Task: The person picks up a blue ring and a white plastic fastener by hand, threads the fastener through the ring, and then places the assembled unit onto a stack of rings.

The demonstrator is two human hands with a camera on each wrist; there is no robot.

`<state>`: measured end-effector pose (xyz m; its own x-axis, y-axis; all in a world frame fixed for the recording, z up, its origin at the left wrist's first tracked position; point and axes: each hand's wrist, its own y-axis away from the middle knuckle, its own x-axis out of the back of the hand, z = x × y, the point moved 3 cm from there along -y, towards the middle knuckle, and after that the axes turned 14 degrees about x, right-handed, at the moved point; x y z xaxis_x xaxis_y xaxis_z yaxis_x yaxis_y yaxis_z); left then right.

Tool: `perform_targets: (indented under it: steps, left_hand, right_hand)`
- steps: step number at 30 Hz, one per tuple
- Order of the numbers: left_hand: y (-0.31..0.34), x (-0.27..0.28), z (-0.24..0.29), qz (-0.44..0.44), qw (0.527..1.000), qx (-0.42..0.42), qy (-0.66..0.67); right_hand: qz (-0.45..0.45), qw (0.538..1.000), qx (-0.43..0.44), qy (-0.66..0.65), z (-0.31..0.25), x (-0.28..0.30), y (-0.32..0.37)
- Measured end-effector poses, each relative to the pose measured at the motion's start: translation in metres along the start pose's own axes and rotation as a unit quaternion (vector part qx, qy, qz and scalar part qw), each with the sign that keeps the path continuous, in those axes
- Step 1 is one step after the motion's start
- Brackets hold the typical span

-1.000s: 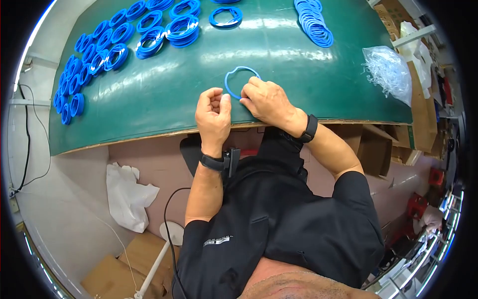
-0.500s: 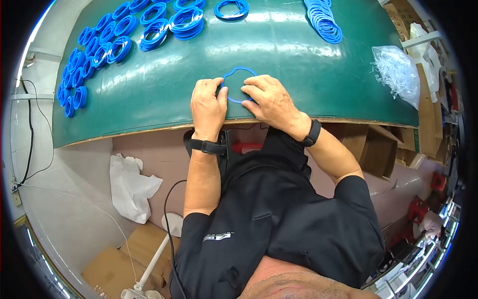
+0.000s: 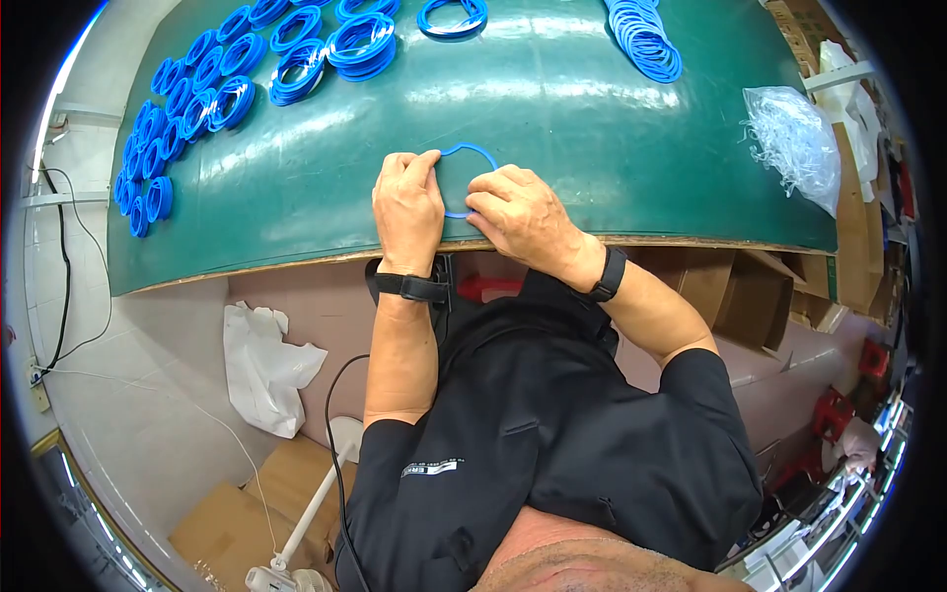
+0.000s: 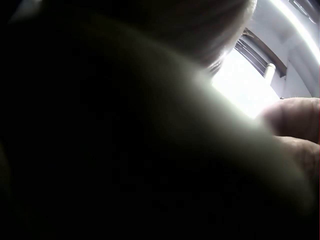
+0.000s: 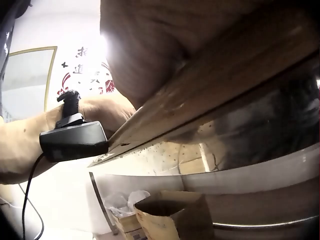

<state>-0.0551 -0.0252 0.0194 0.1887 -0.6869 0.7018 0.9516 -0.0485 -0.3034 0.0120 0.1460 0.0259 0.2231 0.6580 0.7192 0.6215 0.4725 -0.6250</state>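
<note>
A thin blue ring with a small wavy kink lies between the two hands, near the front edge of the green table. My left hand pinches its upper left part between thumb and fingers. The right hand grips the ring's right side, its fingers curled over it and hiding that stretch. Skin and shadow fill most of the left wrist view, and the ring is hidden there. In the right wrist view the left wrist's black camera shows beside the table edge.
Bundles of blue rings stand in rows at the far left. A fanned pile of blue rings lies at the back right. Near the right edge rests a clear plastic bag. Cardboard boxes stand below the table.
My left hand has come from beside the ring onto its left side and now pinches it. The right hand has kept to the ring's right side, shifting its fingers slightly.
</note>
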Motion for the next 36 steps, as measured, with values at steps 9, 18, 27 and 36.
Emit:
perform_targets:
  steps: [9, 18, 27, 36]
  left_hand:
    - [0.0, -0.005, 0.003, 0.023, 1.0, 0.012, -0.007]
    - [0.001, -0.007, 0.0, 0.027, 0.999, 0.018, -0.005]
    - [0.002, -0.008, 0.002, 0.029, 0.999, 0.016, -0.017]
    - [0.005, -0.011, -0.001, 0.031, 0.999, 0.011, -0.023]
  right_hand:
    - [0.004, 1.0, -0.011, -0.004, 0.001, -0.002, -0.001]
    - [-0.017, 0.998, -0.05, -0.03, 0.012, 0.003, -0.004]
    - [-0.056, 0.997, -0.05, 0.033, 0.015, 0.0, -0.002]
    - [-0.054, 0.996, -0.048, 0.046, 0.014, -0.001, 0.0]
